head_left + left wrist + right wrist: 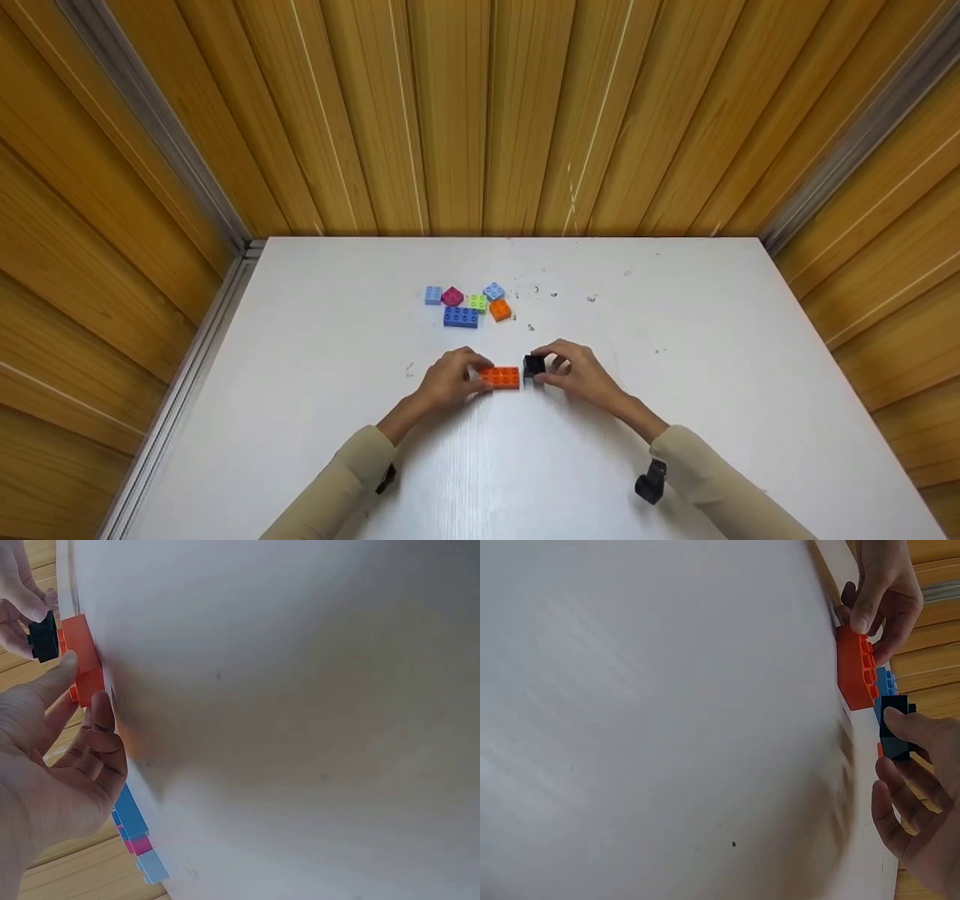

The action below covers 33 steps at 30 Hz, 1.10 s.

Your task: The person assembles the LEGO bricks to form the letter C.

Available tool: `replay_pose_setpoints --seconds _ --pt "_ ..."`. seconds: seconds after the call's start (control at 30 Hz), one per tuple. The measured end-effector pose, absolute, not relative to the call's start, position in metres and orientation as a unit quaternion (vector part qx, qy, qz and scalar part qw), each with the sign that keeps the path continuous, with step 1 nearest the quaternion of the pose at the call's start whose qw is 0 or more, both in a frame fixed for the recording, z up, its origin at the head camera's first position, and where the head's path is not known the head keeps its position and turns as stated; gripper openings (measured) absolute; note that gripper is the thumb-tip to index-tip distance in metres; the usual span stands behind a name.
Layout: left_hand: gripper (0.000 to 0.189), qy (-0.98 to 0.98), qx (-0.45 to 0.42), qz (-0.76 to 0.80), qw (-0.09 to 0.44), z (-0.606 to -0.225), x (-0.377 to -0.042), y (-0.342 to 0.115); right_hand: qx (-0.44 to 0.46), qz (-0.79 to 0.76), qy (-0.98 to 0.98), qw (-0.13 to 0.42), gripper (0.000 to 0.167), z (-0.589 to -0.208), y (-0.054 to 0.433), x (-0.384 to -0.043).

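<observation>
Between thumb and fingers, my left hand (448, 377) grips the left end of a long orange toy building brick (507, 377), its studs facing up on the white table. Just to the right, my right hand (583, 373) pinches a small black brick (534, 364) between thumb and fingers. In the right wrist view the black brick (895, 744) is held a little above the level of the orange brick (853, 673), near its right end. From the left wrist view, my left thumb lies along the studded side of the orange brick (81, 641).
Beyond my hands a loose group of bricks lies on the white table (675, 337): a long blue one (460, 318), a magenta (452, 295), a lime green (478, 302), an orange (500, 310) and two light blue ones, one at the left (433, 295). Wood-patterned walls (487, 120) stand behind.
</observation>
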<state>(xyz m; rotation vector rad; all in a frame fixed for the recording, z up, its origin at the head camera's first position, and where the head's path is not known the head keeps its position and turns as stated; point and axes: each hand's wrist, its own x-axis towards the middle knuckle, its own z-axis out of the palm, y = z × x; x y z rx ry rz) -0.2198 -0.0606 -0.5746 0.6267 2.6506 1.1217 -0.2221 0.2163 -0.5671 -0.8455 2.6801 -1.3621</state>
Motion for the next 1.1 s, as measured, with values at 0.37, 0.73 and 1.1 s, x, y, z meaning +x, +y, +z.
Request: replay_pose_setpoints --seconds 0.37,0.73,1.1 --pt "0.03 0.893 0.205 0.389 0.1 -0.577 -0.22 -0.059 -0.286 -0.407 0.867 0.008 0.036 -0.569 0.204 -0.217" --pt "0.028 0.893 0.202 0.391 0.09 -0.578 -0.214 -0.064 -0.292 -0.353 0.889 0.002 0.035 -0.567 0.188 -0.213" --pt "0.029 0.896 0.199 0.386 0.091 -0.576 -0.222 -0.06 -0.295 -0.278 0.913 -0.046 0.043 -0.563 0.184 -0.21"
